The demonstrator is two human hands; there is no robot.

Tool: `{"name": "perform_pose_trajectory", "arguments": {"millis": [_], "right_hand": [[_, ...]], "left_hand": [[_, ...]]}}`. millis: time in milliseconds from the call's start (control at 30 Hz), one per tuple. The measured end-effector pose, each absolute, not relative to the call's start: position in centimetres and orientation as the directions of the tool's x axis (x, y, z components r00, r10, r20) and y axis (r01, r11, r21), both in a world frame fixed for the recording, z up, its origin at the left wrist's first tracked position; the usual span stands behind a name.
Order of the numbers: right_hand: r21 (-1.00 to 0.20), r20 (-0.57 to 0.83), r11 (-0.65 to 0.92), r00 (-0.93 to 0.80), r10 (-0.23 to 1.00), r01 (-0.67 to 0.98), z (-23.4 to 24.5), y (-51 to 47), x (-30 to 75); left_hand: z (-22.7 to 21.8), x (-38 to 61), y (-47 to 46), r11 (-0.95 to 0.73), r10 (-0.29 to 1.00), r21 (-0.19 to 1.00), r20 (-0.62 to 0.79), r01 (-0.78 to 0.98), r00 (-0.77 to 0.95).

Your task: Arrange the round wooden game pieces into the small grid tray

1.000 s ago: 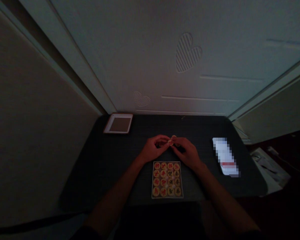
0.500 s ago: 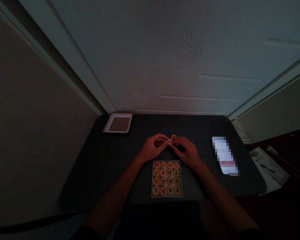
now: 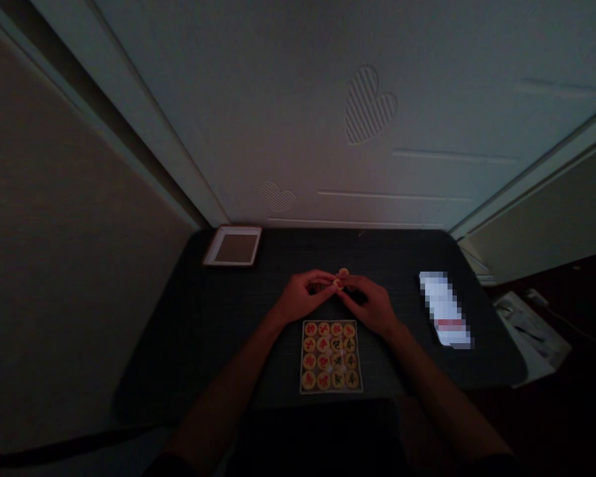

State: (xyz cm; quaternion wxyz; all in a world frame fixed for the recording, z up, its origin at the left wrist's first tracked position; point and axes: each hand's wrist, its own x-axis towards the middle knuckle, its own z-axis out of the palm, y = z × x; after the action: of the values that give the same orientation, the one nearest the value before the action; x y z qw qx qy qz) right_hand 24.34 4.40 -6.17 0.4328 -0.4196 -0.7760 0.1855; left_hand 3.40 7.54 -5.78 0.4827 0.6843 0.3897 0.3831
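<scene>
My left hand (image 3: pixel 305 293) and my right hand (image 3: pixel 370 299) meet over the dark table, thumbs and fingertips closed on a small round Chinese chess piece (image 3: pixel 337 284) with a red mark. Just behind the fingers another Chinese chess piece (image 3: pixel 344 271) shows, and more pieces seem to lie partly hidden behind my hands. Nearer to me sits a square, light-rimmed box (image 3: pixel 361 371) filled with rows of round wooden pieces. Red characters mark those on the left and along the far row; black ones are at the right.
A shallow tray or lid (image 3: pixel 208 255) with a pale border lies at the table's far left corner. On the right is a phone (image 3: pixel 444 308) with a blurred, lit screen. A white door with raised hearts (image 3: pixel 370 106) stands right behind the table (image 3: pixel 193 331).
Both hands stay in nearly the same place with the piece between them, its marked face turned slightly. The whole view has shifted a little.
</scene>
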Motion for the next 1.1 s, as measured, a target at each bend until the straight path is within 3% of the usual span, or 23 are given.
{"name": "perform_pose_trajectory", "arguments": {"millis": [200, 500, 700, 1100], "right_hand": [[-0.688, 0.503, 0.560, -0.252, 0.826, 0.462, -6.1, 4.4, 24.2], [-0.705, 0.487, 0.486, -0.145, 0.861, 0.516, -5.6, 4.8, 25.0], [-0.735, 0.475, 0.464, -0.113, 0.873, 0.495, -5.4, 4.2, 25.5], [-0.721, 0.422, 0.421, -0.132, 0.897, 0.550, -5.6, -2.8, 24.7]], "left_hand": [[-5.7, 3.4, 7.5, -0.261, 0.899, 0.947, 0.167, 0.187, 0.406], [-7.0, 3.0, 8.3, -0.288, 0.949, 0.900, 0.221, 0.327, 0.227], [-7.3, 2.8, 8.5, -0.320, 0.945, 0.857, 0.261, 0.404, 0.197], [-7.4, 2.7, 8.5, -0.320, 0.945, 0.871, 0.265, 0.372, 0.192]]}}
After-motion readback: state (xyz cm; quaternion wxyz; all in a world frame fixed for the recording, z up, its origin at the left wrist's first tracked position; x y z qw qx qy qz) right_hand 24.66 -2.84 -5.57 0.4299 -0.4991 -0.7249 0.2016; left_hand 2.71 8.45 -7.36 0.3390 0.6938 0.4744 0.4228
